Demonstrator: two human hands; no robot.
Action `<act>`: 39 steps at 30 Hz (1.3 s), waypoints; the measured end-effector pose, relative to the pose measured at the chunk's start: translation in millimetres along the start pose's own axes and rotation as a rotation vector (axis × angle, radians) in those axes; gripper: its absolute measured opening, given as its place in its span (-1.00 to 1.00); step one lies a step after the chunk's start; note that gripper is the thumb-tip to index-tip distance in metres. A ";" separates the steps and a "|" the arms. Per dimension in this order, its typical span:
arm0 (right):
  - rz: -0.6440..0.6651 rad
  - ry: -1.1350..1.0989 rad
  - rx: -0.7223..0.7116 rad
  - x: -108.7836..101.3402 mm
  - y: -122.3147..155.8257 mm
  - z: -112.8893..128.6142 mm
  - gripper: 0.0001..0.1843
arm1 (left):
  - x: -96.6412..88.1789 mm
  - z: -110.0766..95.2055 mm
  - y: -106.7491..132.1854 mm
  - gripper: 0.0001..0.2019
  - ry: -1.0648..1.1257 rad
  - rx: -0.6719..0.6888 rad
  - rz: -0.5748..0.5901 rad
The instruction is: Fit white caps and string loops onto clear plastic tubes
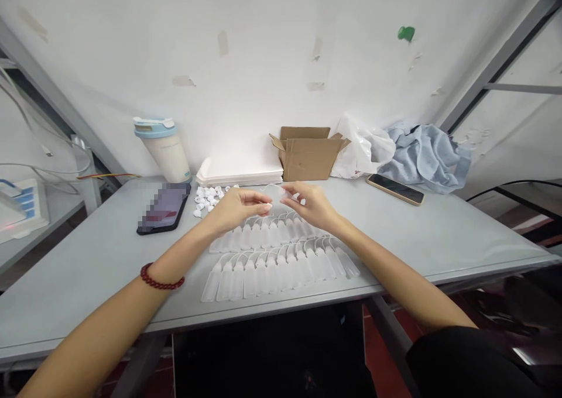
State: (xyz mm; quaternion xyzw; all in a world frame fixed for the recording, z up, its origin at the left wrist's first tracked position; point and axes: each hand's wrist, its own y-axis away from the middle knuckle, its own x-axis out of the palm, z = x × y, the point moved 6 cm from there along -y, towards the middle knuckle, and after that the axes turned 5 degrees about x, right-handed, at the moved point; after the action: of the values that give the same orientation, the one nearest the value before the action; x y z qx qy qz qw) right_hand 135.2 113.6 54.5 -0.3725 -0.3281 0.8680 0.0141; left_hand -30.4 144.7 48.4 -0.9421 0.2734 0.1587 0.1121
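Mid-frame, my left hand (237, 210) pinches what looks a small white cap (267, 206), my right hand (315, 203) a clear plastic piece (283, 194), seemingly for fitting, which calls for careful alignment.

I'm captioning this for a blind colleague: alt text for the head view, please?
A right hand pinches a small translucent piece above a grey table, the left hand close beside it. Two rows of translucent pieces with thin curved stems lie nearer the viewer; a cup, box and bag sit behind.
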 end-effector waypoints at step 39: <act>0.121 -0.188 -0.003 6.1 3.1 19.7 -0.76 | 4.4 -18.6 9.0 -0.80 -0.034 0.204 -0.143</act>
State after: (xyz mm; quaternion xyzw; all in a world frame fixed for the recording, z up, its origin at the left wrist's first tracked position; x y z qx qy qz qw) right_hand 118.6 101.8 58.8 -0.3085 -0.3063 0.8978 -0.0699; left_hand -27.4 129.6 63.0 -0.9399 0.2185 0.1378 0.2233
